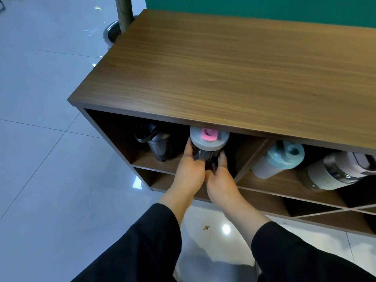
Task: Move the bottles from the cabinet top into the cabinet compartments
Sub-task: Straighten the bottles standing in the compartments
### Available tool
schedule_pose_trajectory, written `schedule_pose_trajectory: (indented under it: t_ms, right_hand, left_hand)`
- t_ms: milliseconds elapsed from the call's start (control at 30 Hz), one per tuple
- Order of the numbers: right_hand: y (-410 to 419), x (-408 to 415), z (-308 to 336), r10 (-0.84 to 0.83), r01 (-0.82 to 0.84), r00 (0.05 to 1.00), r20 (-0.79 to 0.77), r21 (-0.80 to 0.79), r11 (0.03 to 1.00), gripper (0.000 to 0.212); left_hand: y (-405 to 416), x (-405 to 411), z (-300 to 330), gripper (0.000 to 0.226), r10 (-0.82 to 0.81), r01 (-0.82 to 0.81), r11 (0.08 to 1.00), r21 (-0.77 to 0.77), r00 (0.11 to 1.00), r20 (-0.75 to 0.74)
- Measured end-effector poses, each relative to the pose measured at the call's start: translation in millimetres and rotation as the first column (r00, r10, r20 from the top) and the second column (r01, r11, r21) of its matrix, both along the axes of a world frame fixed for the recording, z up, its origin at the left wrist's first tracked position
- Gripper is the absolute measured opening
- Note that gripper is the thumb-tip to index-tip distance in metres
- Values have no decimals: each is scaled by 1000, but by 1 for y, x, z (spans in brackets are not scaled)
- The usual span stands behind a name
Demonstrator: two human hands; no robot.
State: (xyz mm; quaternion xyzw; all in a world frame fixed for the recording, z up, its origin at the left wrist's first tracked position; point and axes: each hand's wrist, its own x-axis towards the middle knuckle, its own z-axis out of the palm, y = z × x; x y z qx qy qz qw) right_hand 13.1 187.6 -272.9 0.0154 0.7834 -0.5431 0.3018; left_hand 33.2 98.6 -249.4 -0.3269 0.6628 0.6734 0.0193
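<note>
A dark bottle with a grey lid and pink spout (209,140) stands in the upper left compartment of the wooden cabinet (223,78). My left hand (189,171) grips its left side and my right hand (220,180) grips its right side; the bottle's lower body is hidden by them. A black bottle (157,144) stands to its left in the same compartment. In the compartment to the right are a white bottle with a teal lid (278,159) and a clear bottle with a pale sleeve (335,171). No bottle shows on the visible part of the cabinet top.
The shelf divider (252,159) separates the two upper compartments. Lower compartments with diagonal dividers (317,212) lie beneath. A metal pot with a trunk (116,31) stands at the cabinet's far left corner. Glossy tiled floor (40,139) spreads to the left.
</note>
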Motion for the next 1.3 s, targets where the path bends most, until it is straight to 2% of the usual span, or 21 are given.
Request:
schedule_pose_trajectory:
  t_ms: [200, 333, 400, 500, 567, 633, 767, 867, 1000, 1300]
  right_hand:
    - [7, -1, 3, 52, -48, 996, -70, 64, 997, 77]
    - [12, 3, 3, 53, -50, 997, -52, 56, 997, 74]
    - [14, 10, 2, 28, -29, 1000, 11, 59, 998, 67]
    - [12, 25, -1, 138, -142, 988, 73, 59, 988, 51]
    - [6, 30, -2, 227, -230, 973, 46, 67, 971, 47]
    - [-3, 30, -2, 264, -264, 964, 14, 57, 963, 49]
    - [-24, 26, -8, 291, -291, 957, -15, -13, 957, 56]
    - [-47, 16, -19, 340, -342, 939, -60, -33, 939, 64]
    - [-77, -1, -29, 335, -338, 939, -75, -25, 941, 71]
    - [-90, -16, -36, 250, -252, 967, -48, -44, 967, 71]
  left_hand:
    - [-5, -4, -4, 74, -19, 19, 1000, -6, 1000, -4]
    - [-1, 0, -1, 71, 18, -18, 999, 52, 1000, 2]
    - [-2, 4, -6, 57, 194, -200, 976, 82, 978, 77]
    - [-18, 13, -18, 32, 520, -556, 818, 150, 825, 220]
    - [-35, 15, -20, 34, 607, -636, 763, 116, 766, 211]
    - [-53, 13, -17, 42, 633, -646, 761, 62, 759, 152]
    - [-79, 8, -16, 60, 516, -516, 856, -15, 854, 75]
    - [-86, 11, -23, 60, 398, -392, 913, -114, 917, 35]
    - [-92, 16, -33, 56, 317, -315, 941, -125, 949, -7]
    - [-91, 24, -30, 45, 436, -438, 888, -139, 899, -46]
